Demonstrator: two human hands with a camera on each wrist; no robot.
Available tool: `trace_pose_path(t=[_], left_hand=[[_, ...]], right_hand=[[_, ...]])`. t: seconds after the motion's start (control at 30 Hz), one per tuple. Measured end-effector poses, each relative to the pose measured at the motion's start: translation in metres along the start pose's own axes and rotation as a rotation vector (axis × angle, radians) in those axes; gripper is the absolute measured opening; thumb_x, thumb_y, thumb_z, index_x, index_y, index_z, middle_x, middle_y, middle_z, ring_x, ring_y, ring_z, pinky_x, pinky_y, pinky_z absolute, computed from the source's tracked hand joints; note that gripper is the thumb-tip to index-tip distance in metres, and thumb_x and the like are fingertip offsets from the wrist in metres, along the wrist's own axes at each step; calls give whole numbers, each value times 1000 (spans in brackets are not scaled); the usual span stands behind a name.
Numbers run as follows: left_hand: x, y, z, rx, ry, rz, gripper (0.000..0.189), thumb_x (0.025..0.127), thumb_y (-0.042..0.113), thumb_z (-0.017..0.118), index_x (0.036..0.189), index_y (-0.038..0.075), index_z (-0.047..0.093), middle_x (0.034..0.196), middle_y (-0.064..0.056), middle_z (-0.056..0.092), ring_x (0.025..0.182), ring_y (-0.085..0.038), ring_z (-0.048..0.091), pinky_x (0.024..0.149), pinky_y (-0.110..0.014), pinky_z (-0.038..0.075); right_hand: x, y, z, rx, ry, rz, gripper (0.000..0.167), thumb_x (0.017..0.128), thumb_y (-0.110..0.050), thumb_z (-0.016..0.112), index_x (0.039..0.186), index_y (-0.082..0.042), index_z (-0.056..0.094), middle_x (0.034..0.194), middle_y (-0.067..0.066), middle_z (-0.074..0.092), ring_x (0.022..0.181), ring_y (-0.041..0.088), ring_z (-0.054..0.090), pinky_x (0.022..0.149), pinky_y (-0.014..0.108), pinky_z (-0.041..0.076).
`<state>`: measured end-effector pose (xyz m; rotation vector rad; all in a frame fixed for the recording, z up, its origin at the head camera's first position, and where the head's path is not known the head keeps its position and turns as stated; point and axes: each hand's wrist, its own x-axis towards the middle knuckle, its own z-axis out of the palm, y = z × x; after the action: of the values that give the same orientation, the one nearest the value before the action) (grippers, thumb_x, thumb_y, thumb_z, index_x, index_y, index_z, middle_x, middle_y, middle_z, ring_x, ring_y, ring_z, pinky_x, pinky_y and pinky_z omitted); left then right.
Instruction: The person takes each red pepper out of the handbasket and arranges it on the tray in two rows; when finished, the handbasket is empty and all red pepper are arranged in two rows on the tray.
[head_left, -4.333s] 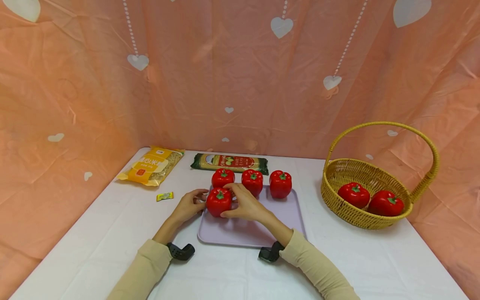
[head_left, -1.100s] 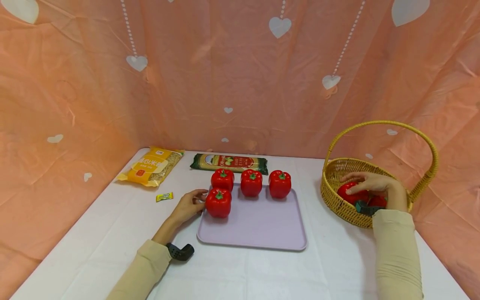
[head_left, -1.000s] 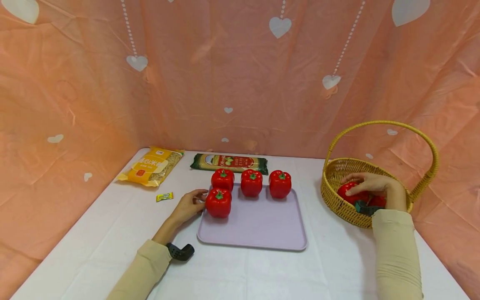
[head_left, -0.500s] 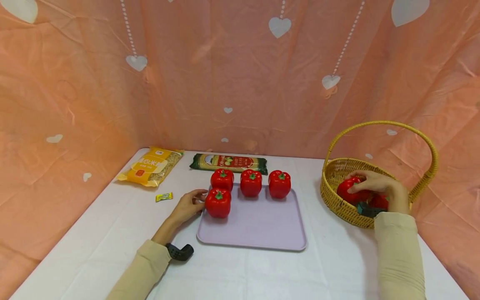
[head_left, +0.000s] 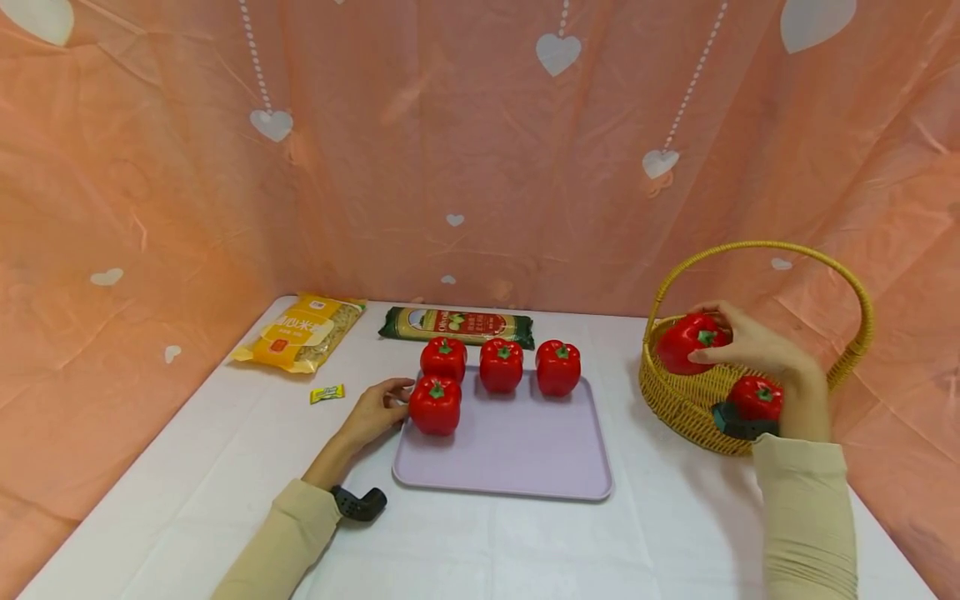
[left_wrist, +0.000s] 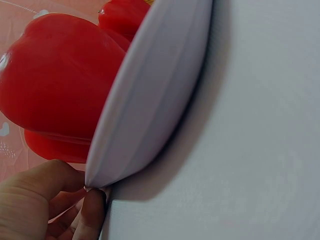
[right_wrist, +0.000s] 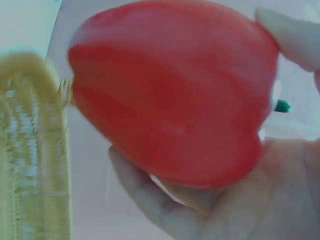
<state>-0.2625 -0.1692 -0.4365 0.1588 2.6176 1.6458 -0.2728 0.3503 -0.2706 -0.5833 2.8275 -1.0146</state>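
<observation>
In the head view my right hand (head_left: 756, 343) grips a red bell pepper (head_left: 682, 345) with a green stem, held tilted over the wicker basket (head_left: 670, 417). The right wrist view shows fingers and thumb around this pepper (right_wrist: 175, 95). Inside the basket sits another bell pepper (head_left: 754, 395), partly covered by the wrist. My left hand (head_left: 372, 415) is at the left rim of a lilac tray (head_left: 517, 454); the left wrist view shows its thumb and finger pinching the tray rim (left_wrist: 135, 115). The nearest bell pepper (head_left: 435, 407) stands on the tray beside those fingers.
Three more bell peppers, at left (head_left: 444, 358), middle (head_left: 501, 365) and right (head_left: 558, 367), line the tray's back. Behind them lies a green-ended noodle packet (head_left: 457, 326). A yellow grain bag (head_left: 303, 333) and a small yellow sachet (head_left: 327, 393) lie left. The basket's tall handle (head_left: 765, 246) arches up.
My right hand left the pepper on the tray's left, went to the basket, and has now raised a bell pepper from its bottom. The left hand has stayed at the tray.
</observation>
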Motion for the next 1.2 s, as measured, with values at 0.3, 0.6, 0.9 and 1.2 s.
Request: trace_pose_path(t=[0.3, 0.6, 0.9, 1.2], left_hand=[[3, -1, 0, -8, 4, -2, 46, 85, 6, 63, 128, -1, 50, 104, -15, 59, 74, -17, 53, 63, -26, 50], [1, 0, -1, 0, -2, 2, 46, 85, 6, 63, 129, -2, 49, 104, -15, 59, 74, -17, 53, 62, -26, 50], [2, 0, 0, -7, 3, -5, 47, 85, 6, 64, 129, -1, 49, 105, -14, 59, 74, -17, 52, 62, -26, 49], [1, -2, 1, -17, 2, -19, 47, 85, 6, 63, 130, -1, 49, 105, -14, 58, 75, -17, 52, 63, -26, 50]], right_hand=[[11, -30, 34, 26, 38, -186, 67, 79, -13, 71, 136, -7, 36, 123, 14, 47, 108, 28, 44, 76, 26, 50], [27, -47, 79, 103, 65, -254, 67, 73, -11, 76, 130, -7, 41, 121, 14, 52, 110, 30, 49, 81, 25, 49], [44, -63, 124, 224, 60, -336, 57, 70, -10, 78, 121, -7, 51, 117, 9, 54, 108, 27, 51, 86, 41, 50], [48, -88, 155, 167, 50, -401, 53, 71, -12, 76, 119, -6, 56, 113, 7, 59, 103, 23, 55, 86, 38, 50]])
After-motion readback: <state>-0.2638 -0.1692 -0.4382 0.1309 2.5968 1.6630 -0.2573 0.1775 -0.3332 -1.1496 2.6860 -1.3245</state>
